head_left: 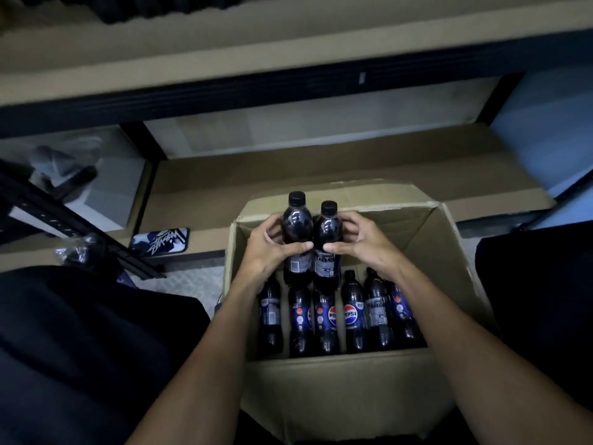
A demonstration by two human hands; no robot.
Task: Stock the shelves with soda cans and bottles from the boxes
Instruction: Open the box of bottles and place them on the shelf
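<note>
We are stretching both bare forearms forward, angling them inward toward each other. Our left hand (268, 244) is gripping the left bottle (296, 226), fingers curling behind it and thumb lying across its front. Our right hand (361, 240) is gripping the right bottle (328, 232) likewise, the thumb tips nearly meeting.

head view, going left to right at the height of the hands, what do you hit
dark patterned case → left hand → left bottle → right bottle → right hand → right wall of the cardboard box
</note>
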